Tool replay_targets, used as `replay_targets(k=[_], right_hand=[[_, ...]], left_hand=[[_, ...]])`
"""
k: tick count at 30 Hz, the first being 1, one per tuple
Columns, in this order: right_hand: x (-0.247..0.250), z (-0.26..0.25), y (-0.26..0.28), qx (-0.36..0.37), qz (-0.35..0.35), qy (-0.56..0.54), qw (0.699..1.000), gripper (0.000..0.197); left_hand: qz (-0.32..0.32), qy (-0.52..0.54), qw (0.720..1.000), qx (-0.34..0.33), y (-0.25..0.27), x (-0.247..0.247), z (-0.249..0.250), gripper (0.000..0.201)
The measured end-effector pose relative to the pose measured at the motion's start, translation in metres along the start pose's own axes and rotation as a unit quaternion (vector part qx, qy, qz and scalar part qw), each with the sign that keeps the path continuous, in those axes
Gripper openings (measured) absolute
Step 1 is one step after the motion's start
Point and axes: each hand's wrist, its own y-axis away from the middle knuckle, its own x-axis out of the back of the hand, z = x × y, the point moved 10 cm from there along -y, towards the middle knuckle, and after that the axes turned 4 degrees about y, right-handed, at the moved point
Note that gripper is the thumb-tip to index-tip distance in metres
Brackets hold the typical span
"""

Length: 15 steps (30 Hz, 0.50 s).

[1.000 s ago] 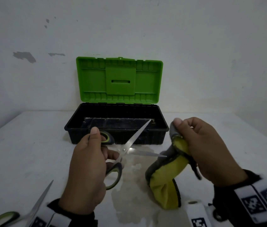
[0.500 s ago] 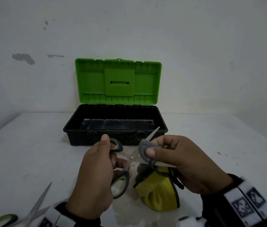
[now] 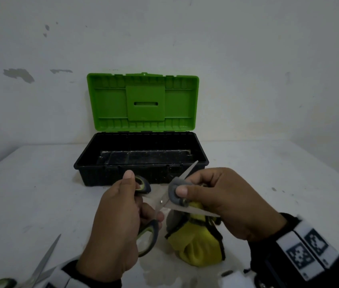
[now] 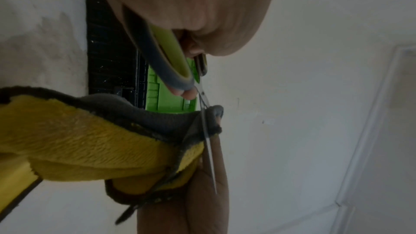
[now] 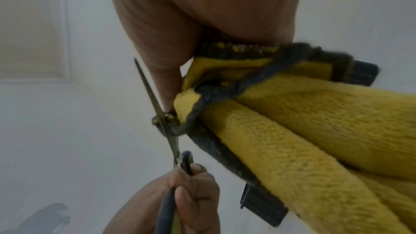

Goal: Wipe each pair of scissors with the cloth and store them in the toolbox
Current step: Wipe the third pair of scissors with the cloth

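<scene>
My left hand [image 3: 123, 221] grips the grey-and-green handles of a pair of scissors [image 3: 165, 201] whose blades are spread apart, in front of the toolbox. My right hand [image 3: 216, 202] pinches a fold of the yellow-and-grey cloth [image 3: 197, 244] around the upper blade, close to the pivot. The rest of the cloth hangs down to the table. In the left wrist view the cloth [image 4: 90, 140] wraps the blade [image 4: 208, 149]. The right wrist view shows the cloth [image 5: 292, 131] pressed against the blade [image 5: 157, 109]. The black toolbox [image 3: 106, 175] stands with its green lid [image 3: 143, 102] raised.
A second pair of scissors [image 3: 40, 269] lies spread on the white table [image 3: 40, 194] at the bottom left. A damp patch [image 3: 164, 271] marks the table under the cloth. A white wall stands close behind the toolbox.
My right hand has brought the cloth from beside the scissors onto the upper blade and pinched it there. Both hands have drifted slightly toward the toolbox.
</scene>
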Motion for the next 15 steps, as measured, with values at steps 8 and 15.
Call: replay_targets(k=[8,15], right_hand=[[0.0,0.001,0.003,0.002,0.026,-0.056,0.998,0.015],[-0.002,0.008,0.002,-0.031,0.002,-0.088,0.996,0.013]], left_hand=[[0.001,-0.015,0.999,-0.029,-0.003,0.004,0.003,0.037],[0.003,-0.017,0.999,-0.038,-0.004,0.007,0.003,0.037]])
